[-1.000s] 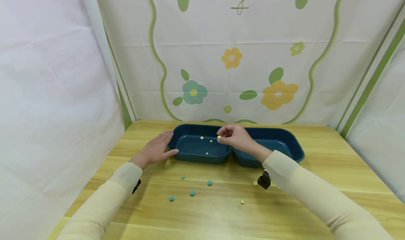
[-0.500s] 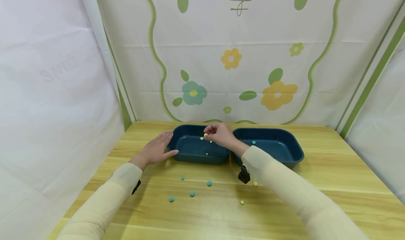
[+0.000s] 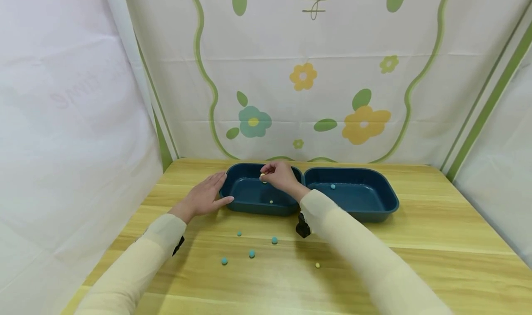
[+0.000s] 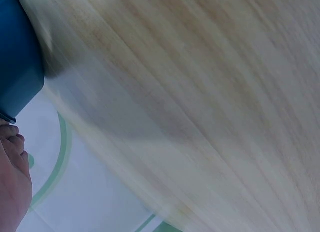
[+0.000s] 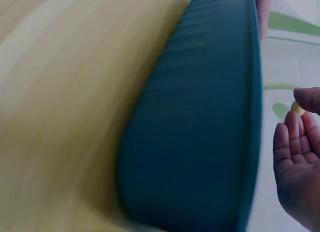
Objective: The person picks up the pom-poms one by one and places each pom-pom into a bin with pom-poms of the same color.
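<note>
My right hand (image 3: 282, 177) is over the left blue tray (image 3: 262, 208), pinching a small yellow ball (image 5: 297, 109) between thumb and fingertips. Below it in that tray lies another yellow ball (image 3: 271, 202), and one more peeks out just under the fingertips. My left hand (image 3: 201, 198) rests against the left end of the same tray, its fingers straight along the rim and the thumb at the front corner. In the left wrist view only part of that hand (image 4: 12, 177) shows, beside the tray's corner.
The right blue tray (image 3: 365, 202) stands side by side with the left one and has a light blue ball (image 3: 333, 186) inside. Several teal balls (image 3: 251, 254) lie on the wooden table (image 3: 199, 287) in front, with a yellow ball (image 3: 317, 265) farther right. A printed cloth (image 3: 274, 84) hangs behind.
My right hand has moved left from the inner rims to above the left tray, still pinching the yellow ball. The right tray's blue ball has come into view. My left hand has stayed put.
</note>
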A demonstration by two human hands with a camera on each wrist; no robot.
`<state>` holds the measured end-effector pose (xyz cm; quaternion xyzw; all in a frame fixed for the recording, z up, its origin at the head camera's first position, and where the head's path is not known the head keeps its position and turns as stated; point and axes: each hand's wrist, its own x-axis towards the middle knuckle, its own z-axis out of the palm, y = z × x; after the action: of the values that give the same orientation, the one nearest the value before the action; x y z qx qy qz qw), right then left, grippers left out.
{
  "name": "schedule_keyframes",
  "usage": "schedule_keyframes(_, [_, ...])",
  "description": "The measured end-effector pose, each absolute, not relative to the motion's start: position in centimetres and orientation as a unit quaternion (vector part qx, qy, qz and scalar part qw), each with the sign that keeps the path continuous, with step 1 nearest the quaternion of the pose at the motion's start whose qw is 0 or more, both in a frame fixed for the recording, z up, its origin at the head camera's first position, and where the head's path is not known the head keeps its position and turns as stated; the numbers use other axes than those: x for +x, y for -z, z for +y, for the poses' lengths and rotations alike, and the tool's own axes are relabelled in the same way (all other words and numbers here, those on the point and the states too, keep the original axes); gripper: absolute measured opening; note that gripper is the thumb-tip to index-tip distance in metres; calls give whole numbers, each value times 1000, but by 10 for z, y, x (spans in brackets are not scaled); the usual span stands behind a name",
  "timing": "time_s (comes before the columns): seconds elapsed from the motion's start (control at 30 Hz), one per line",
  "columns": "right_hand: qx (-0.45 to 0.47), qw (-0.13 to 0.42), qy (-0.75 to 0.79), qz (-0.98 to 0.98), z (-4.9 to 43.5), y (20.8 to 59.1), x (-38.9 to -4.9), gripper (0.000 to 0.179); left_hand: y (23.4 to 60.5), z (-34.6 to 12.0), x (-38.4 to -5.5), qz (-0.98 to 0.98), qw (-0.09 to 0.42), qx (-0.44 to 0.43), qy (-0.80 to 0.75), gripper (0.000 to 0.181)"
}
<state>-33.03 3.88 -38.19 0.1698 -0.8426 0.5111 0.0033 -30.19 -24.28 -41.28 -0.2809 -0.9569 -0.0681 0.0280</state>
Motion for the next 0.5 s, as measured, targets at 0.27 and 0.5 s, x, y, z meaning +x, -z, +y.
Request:
schedule_keyframes(0.27, [157, 11, -513, -844, 29, 395, -336, 7, 412, -242, -303, -960, 23, -274, 61, 87])
schedule_keyframes(0.5, [135, 5, -500, -856, 26, 402, -339, 7, 413, -242, -304, -959, 21, -276, 64, 87])
